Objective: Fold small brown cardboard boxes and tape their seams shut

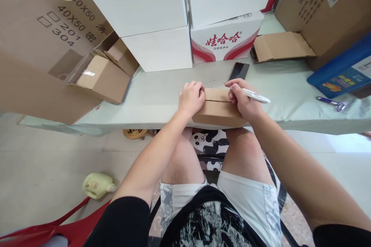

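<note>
A small brown cardboard box (218,109) sits at the near edge of the pale table (162,92), its top flaps closed with a seam across. My left hand (191,97) is curled over the box's left end, fingers closed against it. My right hand (242,99) rests on the box's right end and grips a white pen-like tool (256,96) that points right. My knees show under the table edge.
An open small carton (101,75) lies at the left beside a large brown carton (37,42). White boxes (156,19) and a red-printed box (224,40) stand behind. A black phone (239,71), a flat cardboard piece (279,45), a blue package (343,71) and a purple-handled tool (330,102) lie to the right.
</note>
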Demonstrator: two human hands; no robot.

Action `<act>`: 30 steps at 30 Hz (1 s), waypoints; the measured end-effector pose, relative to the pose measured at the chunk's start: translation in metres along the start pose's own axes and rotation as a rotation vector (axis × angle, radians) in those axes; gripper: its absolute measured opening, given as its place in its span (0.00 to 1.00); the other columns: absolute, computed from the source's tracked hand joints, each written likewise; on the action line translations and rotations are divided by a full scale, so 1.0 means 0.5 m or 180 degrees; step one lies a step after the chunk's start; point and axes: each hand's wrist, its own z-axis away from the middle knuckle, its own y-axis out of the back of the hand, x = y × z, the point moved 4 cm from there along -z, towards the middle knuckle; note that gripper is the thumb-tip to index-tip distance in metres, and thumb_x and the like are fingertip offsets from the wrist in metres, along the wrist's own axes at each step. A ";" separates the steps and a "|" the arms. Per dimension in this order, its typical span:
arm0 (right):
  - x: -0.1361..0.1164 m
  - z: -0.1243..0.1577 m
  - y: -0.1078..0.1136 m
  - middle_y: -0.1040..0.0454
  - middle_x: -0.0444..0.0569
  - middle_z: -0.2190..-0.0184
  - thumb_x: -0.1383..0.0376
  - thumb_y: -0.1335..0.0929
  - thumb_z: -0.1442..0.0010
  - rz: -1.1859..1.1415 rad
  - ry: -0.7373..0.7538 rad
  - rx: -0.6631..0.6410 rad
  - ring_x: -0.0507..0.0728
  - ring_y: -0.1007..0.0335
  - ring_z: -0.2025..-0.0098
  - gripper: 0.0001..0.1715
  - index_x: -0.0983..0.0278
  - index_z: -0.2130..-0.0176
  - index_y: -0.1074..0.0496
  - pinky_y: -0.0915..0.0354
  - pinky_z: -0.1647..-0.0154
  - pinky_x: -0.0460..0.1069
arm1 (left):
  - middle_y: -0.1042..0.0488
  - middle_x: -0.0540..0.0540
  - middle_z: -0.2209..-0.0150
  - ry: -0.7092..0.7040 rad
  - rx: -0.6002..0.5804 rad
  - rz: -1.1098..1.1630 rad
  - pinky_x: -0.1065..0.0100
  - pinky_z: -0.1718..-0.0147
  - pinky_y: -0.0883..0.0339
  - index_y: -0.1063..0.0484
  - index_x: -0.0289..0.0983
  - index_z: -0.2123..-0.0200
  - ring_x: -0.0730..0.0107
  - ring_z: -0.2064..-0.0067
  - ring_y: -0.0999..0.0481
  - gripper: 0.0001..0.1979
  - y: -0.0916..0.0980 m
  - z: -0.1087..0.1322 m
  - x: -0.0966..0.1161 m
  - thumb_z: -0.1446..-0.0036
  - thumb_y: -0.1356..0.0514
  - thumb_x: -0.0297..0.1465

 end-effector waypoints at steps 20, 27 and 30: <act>-0.009 -0.002 -0.010 0.33 0.43 0.78 0.58 0.36 0.38 0.0168 -0.0070 -0.0069 0.53 0.40 0.73 0.17 0.61 0.73 0.26 0.43 0.66 0.51 | 0.21 0.44 0.55 0.0305 0.0109 0.0289 0.55 0.47 0.33 0.29 0.42 0.61 0.53 0.49 0.29 0.13 -0.027 -0.023 -0.032 0.36 0.52 0.24; -0.019 -0.001 -0.023 0.32 0.44 0.78 0.59 0.35 0.38 0.0731 -0.0148 -0.0143 0.56 0.38 0.71 0.16 0.60 0.76 0.30 0.44 0.67 0.52 | 0.21 0.44 0.56 0.0283 0.0137 0.0295 0.52 0.46 0.33 0.29 0.42 0.61 0.52 0.49 0.29 0.13 -0.028 -0.022 -0.034 0.36 0.51 0.24; -0.018 0.000 -0.024 0.31 0.44 0.78 0.59 0.35 0.38 0.0772 -0.0117 -0.0155 0.56 0.38 0.71 0.16 0.60 0.77 0.31 0.44 0.67 0.52 | 0.21 0.44 0.55 0.0274 0.0120 0.0301 0.52 0.46 0.33 0.28 0.43 0.61 0.52 0.49 0.29 0.13 -0.027 -0.022 -0.034 0.36 0.51 0.24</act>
